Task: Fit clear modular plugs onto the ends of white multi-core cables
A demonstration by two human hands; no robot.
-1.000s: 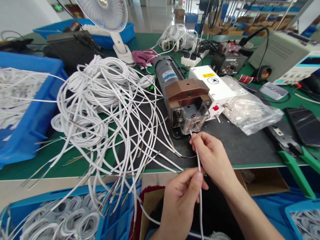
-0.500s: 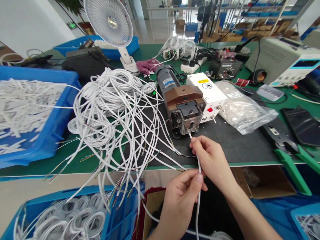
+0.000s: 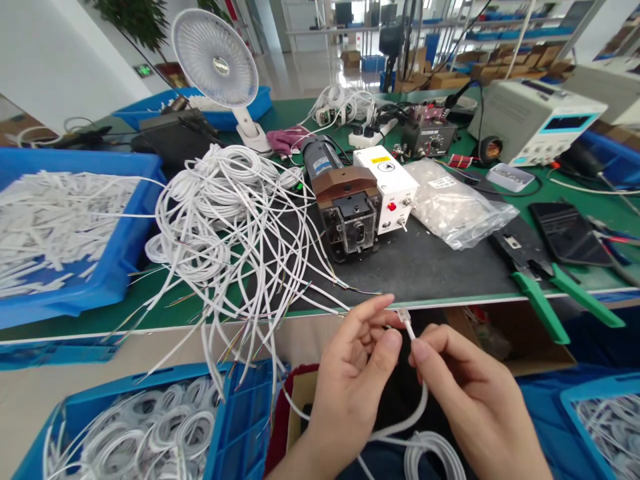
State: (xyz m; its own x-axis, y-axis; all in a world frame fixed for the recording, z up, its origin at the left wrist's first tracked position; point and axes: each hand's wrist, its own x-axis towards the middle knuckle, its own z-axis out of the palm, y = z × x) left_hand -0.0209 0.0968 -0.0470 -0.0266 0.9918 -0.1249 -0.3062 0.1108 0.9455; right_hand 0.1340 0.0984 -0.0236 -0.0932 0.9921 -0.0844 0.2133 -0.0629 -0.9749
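Both hands meet just in front of the counter's near edge (image 3: 450, 301), below the level of its black mat. The left hand (image 3: 353, 380) pinches the thin white cable (image 3: 419, 407) between thumb and forefinger close to its tip, and the right hand (image 3: 473, 400) closes thumb and fingertips on the same cable just behind the small clear connector (image 3: 404, 315) at its end, which points up toward the counter edge. The cable looks light, limp and smooth-jacketed; it droops into loose loops toward the lap, so it seems best held close to the end, as here, because anything farther back would let the tip flop. The connector looks small and probably easy to bend or crush, so the jacket behind it seems the safer place to grip. Beyond the edge, the crimping machine (image 3: 350, 217) stands near the middle of the mat with its clear front facing the person, well apart from the hands. A tangle of white cables (image 3: 225, 213) spills from the left side over the near edge into a blue bin (image 3: 235, 427), crowding that side. Green-handled crimping pliers (image 3: 545, 293) overhang the near edge on the right. Between them, the strip of bare mat ahead of the hands leaves open room.
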